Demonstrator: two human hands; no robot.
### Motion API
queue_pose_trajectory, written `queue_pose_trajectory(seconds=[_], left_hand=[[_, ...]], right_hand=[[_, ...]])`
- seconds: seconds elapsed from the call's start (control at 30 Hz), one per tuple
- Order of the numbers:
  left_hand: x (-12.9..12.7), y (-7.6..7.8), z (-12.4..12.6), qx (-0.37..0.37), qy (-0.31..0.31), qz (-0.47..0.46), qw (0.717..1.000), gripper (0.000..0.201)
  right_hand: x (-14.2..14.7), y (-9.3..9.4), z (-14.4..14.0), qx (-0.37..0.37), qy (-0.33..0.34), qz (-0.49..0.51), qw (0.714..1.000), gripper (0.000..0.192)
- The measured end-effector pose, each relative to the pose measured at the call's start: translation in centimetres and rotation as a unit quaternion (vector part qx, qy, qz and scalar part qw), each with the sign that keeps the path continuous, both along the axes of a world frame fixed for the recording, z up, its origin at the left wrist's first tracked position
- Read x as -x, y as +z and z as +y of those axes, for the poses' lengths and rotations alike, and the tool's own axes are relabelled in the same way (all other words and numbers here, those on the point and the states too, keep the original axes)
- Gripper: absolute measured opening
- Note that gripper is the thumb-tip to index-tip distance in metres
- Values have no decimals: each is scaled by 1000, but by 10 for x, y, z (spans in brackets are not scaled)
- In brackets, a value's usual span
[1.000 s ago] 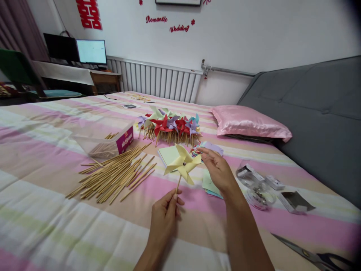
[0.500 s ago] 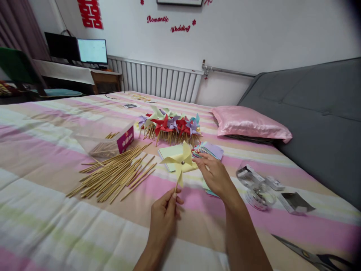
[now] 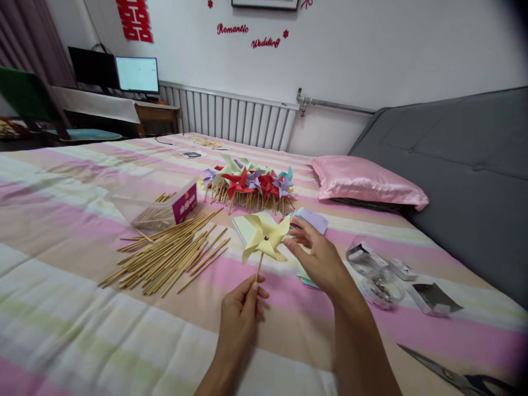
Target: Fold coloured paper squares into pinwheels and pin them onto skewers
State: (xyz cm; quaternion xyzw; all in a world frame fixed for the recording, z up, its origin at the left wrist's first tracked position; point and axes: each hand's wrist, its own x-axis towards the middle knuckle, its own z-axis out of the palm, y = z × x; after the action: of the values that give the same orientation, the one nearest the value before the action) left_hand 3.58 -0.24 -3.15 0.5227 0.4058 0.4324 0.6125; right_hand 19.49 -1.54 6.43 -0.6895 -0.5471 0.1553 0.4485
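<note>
Yellow pinwheel (image 3: 265, 239) is turning again since a moment ago, left hand (image 3: 241, 311) gripping its stick, right hand (image 3: 317, 256) open-fingered, flicking a blade.

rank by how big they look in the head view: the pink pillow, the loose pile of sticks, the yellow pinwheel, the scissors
1. Loose pile of sticks and pink pillow: they look about alike, and the pillow lies farther off, so unranked.
2. Scissors: partly cut off at the frame edge.
3. Yellow pinwheel, held by the left hand.
</note>
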Motion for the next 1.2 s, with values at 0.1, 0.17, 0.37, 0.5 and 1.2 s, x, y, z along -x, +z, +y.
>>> queue_pose_trajectory(seconds=[0.1,0.17,0.37,0.5,1.2], left_hand=[[-1,2,0,-7,-7,16,1000,37],[-2,2,0,-14,-12,26,999,37],[-1,1,-2,-24,-21,36,999,36],[-2,1,-2,-21,-18,33,999,37],[-3,0,-4,-50,-47,41,997,33]], right_hand=[[-4,0,2,-63,-16,5,998,61],[-4,1,3,-75,-6,-33,997,56],[-3,0,5,-60,3,-128,990,37],[-3,1,4,-24,-11,-122,992,36],[-7,1,2,-36,-36,-131,990,22]])
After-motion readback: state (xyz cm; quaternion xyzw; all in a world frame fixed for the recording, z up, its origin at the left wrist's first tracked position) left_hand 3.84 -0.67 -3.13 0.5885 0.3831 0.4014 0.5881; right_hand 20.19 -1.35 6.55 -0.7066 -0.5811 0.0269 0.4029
